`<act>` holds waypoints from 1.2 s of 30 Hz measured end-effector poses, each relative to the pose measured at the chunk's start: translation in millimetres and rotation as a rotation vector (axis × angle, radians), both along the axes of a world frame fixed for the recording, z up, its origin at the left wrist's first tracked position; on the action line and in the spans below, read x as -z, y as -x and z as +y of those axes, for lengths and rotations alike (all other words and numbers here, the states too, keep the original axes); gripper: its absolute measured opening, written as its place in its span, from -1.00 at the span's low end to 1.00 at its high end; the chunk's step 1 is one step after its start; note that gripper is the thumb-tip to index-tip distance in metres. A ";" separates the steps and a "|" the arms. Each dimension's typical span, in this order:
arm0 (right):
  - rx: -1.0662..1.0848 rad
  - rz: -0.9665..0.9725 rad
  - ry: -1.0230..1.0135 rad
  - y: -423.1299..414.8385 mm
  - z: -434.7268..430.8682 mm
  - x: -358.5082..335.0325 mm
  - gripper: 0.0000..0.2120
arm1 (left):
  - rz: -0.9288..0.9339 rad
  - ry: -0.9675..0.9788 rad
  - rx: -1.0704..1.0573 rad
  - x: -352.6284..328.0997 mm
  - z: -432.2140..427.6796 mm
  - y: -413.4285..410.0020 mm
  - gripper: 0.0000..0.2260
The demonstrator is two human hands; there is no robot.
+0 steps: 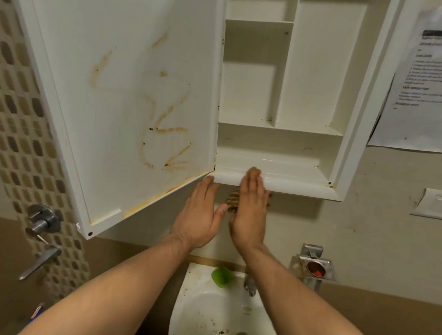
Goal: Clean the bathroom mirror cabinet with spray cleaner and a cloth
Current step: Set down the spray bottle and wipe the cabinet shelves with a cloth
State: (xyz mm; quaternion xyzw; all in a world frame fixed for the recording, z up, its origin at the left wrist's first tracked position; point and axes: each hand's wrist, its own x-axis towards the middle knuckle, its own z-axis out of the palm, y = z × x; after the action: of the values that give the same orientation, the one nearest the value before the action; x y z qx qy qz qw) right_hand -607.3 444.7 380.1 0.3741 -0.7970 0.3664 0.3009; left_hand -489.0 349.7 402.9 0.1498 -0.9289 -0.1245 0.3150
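Note:
The white mirror cabinet (299, 190) hangs open on the wall, its shelves bare. Its door (130, 95) swings out to the left, and orange-brown streaks run across the door's inner face. My right hand (251, 211) lies flat with straight fingers against the cabinet's bottom front edge. It presses a brown striped cloth (232, 200) that peeks out beside and under the palm. My left hand (198, 213) is flat and holds nothing. It sits just below the cabinet's lower left corner, thumb near the cloth. No spray cleaner is clearly in view.
A stained white sink (204, 312) sits below with a green item (221, 276) on its rim and a tap (250, 285). A metal wall holder (315, 268), a switch plate (439, 205) and a taped paper sheet (429, 85) are on the right. Shower valves (43, 220) are on the left.

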 end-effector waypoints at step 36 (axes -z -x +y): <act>-0.177 0.230 -0.185 8.5 108.7 -90.7 -0.52 | -0.068 -0.312 -0.727 -25.4 27.8 -49.7 -0.57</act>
State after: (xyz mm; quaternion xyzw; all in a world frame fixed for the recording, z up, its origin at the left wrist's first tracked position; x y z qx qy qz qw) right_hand -615.8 553.4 470.8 0.5083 -0.7515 0.2713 0.3213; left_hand -439.3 377.5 428.4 0.5188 -0.7952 -0.1397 0.2811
